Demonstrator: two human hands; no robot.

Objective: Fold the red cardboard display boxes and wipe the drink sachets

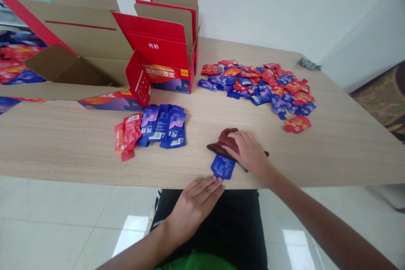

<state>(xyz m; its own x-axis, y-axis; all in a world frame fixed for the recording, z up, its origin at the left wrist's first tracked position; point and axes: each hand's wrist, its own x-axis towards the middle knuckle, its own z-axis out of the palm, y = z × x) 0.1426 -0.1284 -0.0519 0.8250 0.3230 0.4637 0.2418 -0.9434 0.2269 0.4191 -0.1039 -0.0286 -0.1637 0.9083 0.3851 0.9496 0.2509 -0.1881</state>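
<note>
Right hand (pixel 248 147) has its fingers bunched around a brown cloth (pixel 217 147), and that's hiding the top bit of a blue packet (pixel 223 168) near the front edge of the bench (pixel 177 173). Left hand (pixel 198 202) is gripping nothing, fingers out straight, tips on the packet's bottom edge. Packet's print is too blurry to read. Big open box (pixel 95 67) gets cut off at left.

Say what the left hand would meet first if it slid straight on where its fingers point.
The blue sachet: the left hand has its fingertips at the near edge, seemingly touching it, though depth is hard to judge. Past that lies the brown cloth.
</note>
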